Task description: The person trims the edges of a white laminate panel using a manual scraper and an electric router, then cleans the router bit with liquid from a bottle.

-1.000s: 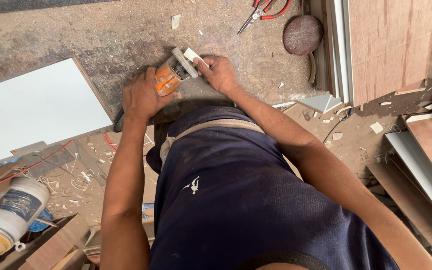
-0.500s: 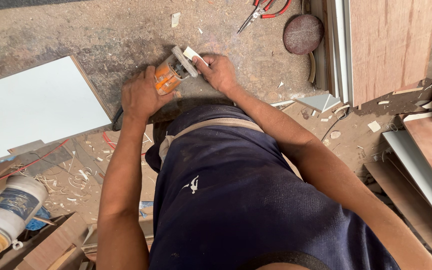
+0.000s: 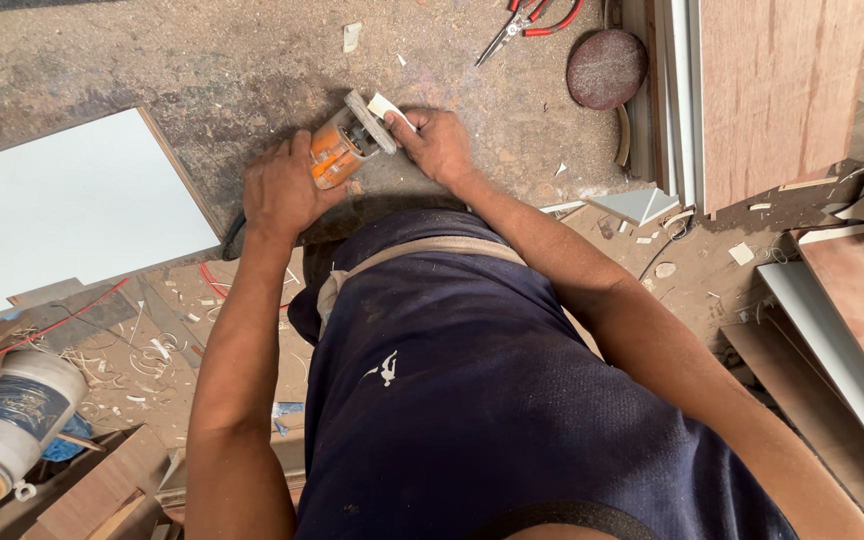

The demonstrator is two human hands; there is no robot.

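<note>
My left hand (image 3: 280,190) grips an orange and grey power grinder (image 3: 344,146) lying low over the dusty floor. Its grey disc end points up and right. My right hand (image 3: 439,143) pinches a small white piece (image 3: 388,107) and holds it against the grinder's disc. Both arms reach forward over my dark blue shirt, which hides the floor beneath me.
A white board (image 3: 62,210) lies at left. Red-handled pliers (image 3: 532,18) and a round brown sanding disc (image 3: 606,68) lie at the top. Wood panels (image 3: 782,90) stand at right, with more boards and scraps below them. A white plastic tub (image 3: 7,425) sits lower left among shavings.
</note>
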